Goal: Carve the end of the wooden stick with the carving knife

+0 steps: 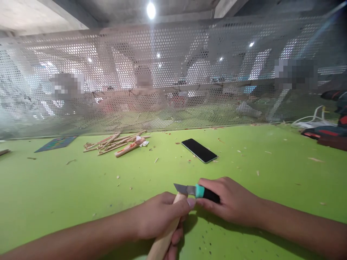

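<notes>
Both closed: our left grip (157, 216) on pale wooden stick (163, 241) slanting far-right, right grip (231, 198) on teal-and-black knife (200, 191) at stick's tip.

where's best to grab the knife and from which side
Take the knife by its black handle, probably from the right, where the right hand holds it. The bare, pointed blade points left across the end of the wooden stick in the left hand, so the handle end is likely the safer hold.

Drill (332, 130) right of the phone (199, 150) gets cut off, so does the wooden stick (163, 240) below it; stuff through the mesh (162, 39) behind it's mush.
</notes>
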Demonstrator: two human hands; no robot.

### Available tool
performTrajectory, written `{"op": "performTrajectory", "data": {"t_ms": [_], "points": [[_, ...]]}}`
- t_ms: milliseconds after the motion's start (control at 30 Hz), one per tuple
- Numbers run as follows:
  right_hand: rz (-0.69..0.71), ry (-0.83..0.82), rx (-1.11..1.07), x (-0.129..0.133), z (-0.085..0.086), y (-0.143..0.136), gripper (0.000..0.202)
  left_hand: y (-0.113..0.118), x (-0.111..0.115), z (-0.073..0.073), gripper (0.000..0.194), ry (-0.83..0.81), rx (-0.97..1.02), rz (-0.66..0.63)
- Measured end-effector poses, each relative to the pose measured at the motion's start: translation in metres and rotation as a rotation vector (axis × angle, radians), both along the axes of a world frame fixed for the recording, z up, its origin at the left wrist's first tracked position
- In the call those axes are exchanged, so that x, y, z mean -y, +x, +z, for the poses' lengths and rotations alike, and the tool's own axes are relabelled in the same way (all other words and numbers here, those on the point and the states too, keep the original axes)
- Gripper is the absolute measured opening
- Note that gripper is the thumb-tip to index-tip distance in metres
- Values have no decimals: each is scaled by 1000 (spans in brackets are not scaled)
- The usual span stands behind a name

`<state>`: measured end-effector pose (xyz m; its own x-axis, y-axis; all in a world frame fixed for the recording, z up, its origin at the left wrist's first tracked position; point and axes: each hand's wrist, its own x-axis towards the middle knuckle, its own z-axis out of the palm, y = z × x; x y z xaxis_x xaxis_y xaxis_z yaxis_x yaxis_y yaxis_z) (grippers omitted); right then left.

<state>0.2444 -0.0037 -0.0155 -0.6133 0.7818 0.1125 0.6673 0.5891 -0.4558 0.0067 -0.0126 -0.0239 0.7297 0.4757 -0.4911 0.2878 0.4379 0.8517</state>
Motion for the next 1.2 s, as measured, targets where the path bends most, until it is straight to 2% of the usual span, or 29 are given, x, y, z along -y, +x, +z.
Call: {"op": "performTrajectory", "data": {"t_ms": [400,567,900,1200], "points": [[85,10,39,-1,-2,2,47,-2,2,2,51,19,-29,14],[127,-6,35,-3,-4,3,46,-4,0,3,56,14,-41,-65],[88,11,49,-1,-4,3,48,-2,0,6,61,16,-56,-53],[76,25,53,0,-3,3,48,-2,2,10,58,55,-74,10]]}}
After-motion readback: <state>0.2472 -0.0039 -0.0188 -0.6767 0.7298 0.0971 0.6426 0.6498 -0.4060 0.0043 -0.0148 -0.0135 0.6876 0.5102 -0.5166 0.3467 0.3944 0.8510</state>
